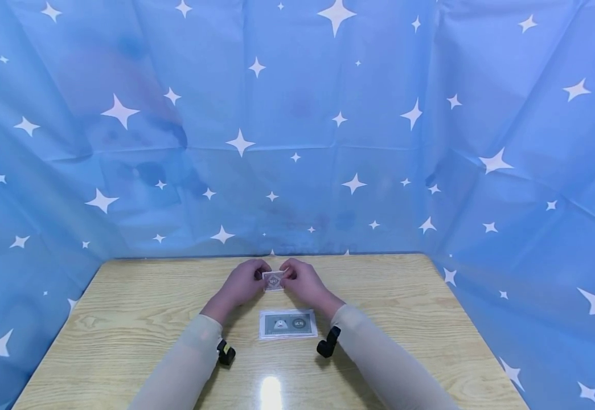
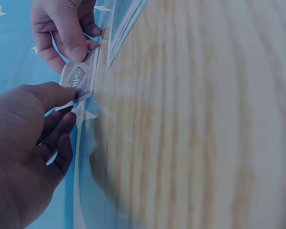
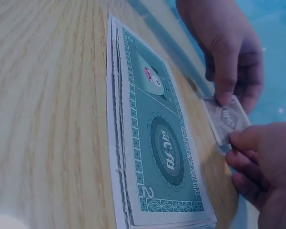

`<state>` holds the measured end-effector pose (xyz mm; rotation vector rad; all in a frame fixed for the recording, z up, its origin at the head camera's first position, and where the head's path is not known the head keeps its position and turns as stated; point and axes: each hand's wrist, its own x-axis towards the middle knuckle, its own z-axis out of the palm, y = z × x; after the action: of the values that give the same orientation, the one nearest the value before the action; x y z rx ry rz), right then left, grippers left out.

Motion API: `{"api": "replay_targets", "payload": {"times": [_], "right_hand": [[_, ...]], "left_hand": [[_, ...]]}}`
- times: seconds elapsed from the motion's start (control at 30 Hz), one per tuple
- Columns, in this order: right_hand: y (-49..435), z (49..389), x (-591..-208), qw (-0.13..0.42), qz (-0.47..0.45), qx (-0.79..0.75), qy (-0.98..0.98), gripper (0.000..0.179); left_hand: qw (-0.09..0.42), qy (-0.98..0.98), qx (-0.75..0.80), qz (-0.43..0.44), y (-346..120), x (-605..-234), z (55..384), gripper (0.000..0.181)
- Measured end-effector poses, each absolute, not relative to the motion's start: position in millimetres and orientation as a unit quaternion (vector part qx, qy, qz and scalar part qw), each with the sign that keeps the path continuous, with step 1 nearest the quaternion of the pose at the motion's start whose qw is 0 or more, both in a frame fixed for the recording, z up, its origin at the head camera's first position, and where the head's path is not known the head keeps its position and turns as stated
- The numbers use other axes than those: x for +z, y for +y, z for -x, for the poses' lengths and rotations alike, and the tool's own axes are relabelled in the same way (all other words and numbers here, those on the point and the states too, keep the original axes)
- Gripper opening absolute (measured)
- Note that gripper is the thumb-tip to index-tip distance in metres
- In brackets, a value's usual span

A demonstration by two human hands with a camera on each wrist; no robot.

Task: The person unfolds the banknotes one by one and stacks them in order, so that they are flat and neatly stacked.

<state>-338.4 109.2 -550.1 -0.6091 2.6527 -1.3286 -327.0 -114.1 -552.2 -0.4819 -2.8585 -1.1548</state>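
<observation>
A small grey printed note (image 1: 274,281), shaped like paper money, is held between both hands near the table's far side. My left hand (image 1: 246,282) pinches one end of it between thumb and fingers, and my right hand (image 1: 302,281) pinches the other end. In the left wrist view the thumb of each hand lies across the face of the note (image 2: 81,76). Whether the note is folded, I cannot tell. Nearer to me, between the forearms, lies a stack of green play banknotes (image 3: 157,138), the top one marked with a 2; neither hand touches it.
The wooden table (image 1: 138,324) has a light grain and rounded far corners. Behind it and along both sides hangs a blue curtain (image 1: 297,114) with white stars. A black wrist camera (image 1: 328,341) sits on the right forearm, another on the left. Light glares off the near edge.
</observation>
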Motion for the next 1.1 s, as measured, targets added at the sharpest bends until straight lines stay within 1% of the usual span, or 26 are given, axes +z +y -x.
{"api": "replay_targets", "payload": {"times": [0.1, 0.27, 0.5, 0.7, 0.93, 1.1], "right_hand": [[110.0, 336.7, -548.8, 0.056, 0.195, -0.455, 0.867, 0.024], [112.2, 334.3, -546.6, 0.057, 0.185, -0.488, 0.851, 0.026], [114.5, 323.8, -536.9, 0.049, 0.173, -0.537, 0.824, 0.030], [117.7, 311.5, -527.6, 0.034, 0.171, -0.577, 0.798, 0.030], [124.7, 301.5, -523.5, 0.040, 0.169, -0.582, 0.795, 0.028], [131.5, 291.5, -518.4, 0.035, 0.171, -0.581, 0.795, 0.027]], "left_hand": [[0.023, -0.908, -0.391, 0.148, -113.5, -551.6, 326.8, 0.018], [0.028, -0.889, -0.436, 0.139, -112.5, -550.0, 326.1, 0.014], [0.024, -0.849, -0.513, 0.127, -112.2, -546.1, 321.4, 0.014], [0.022, -0.803, -0.582, 0.124, -109.9, -539.5, 309.2, 0.016], [0.009, -0.783, -0.609, 0.125, -106.7, -532.2, 295.3, 0.016], [0.004, -0.775, -0.616, 0.144, -103.0, -529.7, 289.9, 0.016]]}}
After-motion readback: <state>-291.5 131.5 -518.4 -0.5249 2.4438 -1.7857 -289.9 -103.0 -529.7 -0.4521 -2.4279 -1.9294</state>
